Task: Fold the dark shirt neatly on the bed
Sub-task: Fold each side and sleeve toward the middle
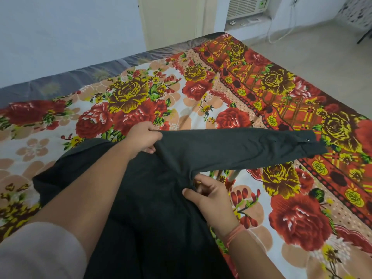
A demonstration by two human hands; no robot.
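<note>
Your left hand [144, 138] and right hand [209, 195] each pinch the dark shirt [153, 208] at its sleeve [241, 148] root; pull unevenly and the fold will likely skew or bunch.

A pale blue wall [70, 27] is seen at the back left. A cream door [171, 19] is set just beside it, to the right. Further right, a white air conditioner [245, 6] is mounted above a ledge [247, 22], on which a few small items, too small to tell, are left. A white cable [281, 31] is hung down the far wall to the pale floor [312, 57]. A dark furniture leg [365, 35] is cut off by the right edge, below a speckled surface [354, 11].
</note>
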